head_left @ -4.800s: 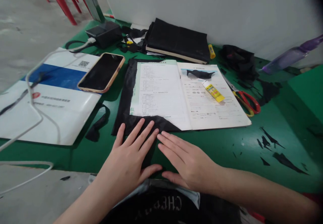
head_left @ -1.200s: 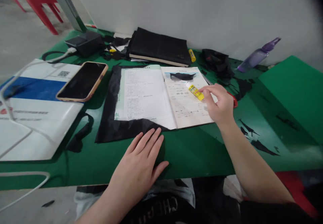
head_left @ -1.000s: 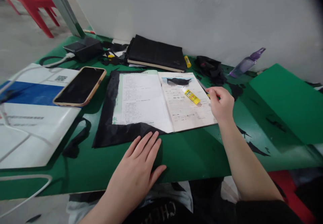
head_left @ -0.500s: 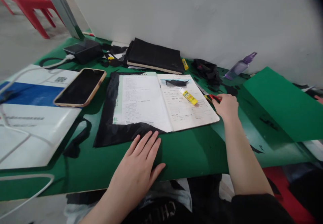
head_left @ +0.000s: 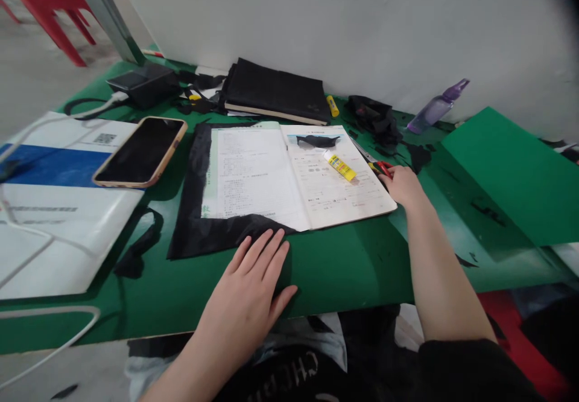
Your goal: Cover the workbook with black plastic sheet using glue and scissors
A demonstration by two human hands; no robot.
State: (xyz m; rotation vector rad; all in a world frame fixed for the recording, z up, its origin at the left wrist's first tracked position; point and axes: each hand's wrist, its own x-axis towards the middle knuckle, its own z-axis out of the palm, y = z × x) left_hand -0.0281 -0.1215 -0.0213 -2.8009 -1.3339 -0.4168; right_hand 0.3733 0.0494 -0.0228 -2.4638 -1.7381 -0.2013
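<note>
My left hand (head_left: 253, 281) lies flat, fingers spread, its fingertips at the lower edge of a black sheet (head_left: 194, 233) under an open book (head_left: 257, 172). To the book's right, my right hand (head_left: 403, 186) has its fingers curled round the red handles of a pair of scissors (head_left: 383, 166). The scissors lie low along the page edge, blades pointing away; my fingertips are partly hidden. On the right page rest a yellow glue stick (head_left: 341, 167) and a torn black scrap (head_left: 317, 141).
A phone (head_left: 142, 151) lies on a white and blue folder (head_left: 49, 215) at the left, near a black box (head_left: 143, 85) with a white cable. Behind are a black-covered book (head_left: 275, 91), crumpled black material (head_left: 373, 118) and a purple spray bottle (head_left: 436, 111). A green board (head_left: 520, 178) lies right.
The view has shifted slightly, so most things sit a little higher in it. My right hand stays at the scissors' handles, and my left hand keeps its flat pose.
</note>
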